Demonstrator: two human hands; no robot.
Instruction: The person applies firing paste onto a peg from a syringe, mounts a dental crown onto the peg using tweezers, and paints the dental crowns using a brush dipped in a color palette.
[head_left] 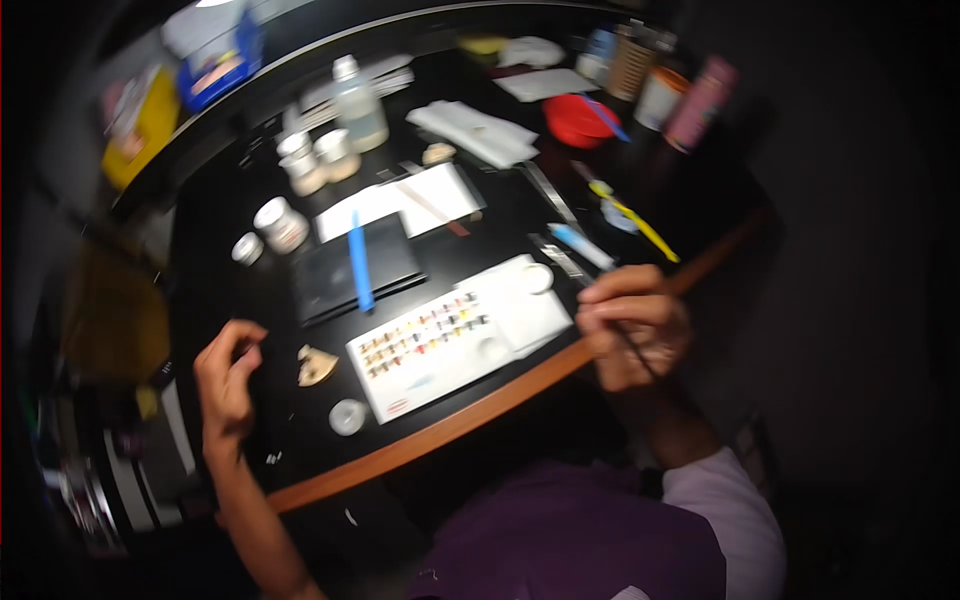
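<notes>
Your right hand (pixel 636 325) at four o'clock pinching a thin tool (pixel 637 352), left hand (pixel 232 375) at eight o'clock half curled, palette (pixel 410 388) between them on bench (pixel 430 447)

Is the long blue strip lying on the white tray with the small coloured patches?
No, the blue strip lies across the black slab.

Black tabletop (pixel 230 200), wooden edge (pixel 440 433) (blurred)

Left fingers (pixel 243 331) curl loosely while right fingers (pixel 628 284) pinch.
</notes>
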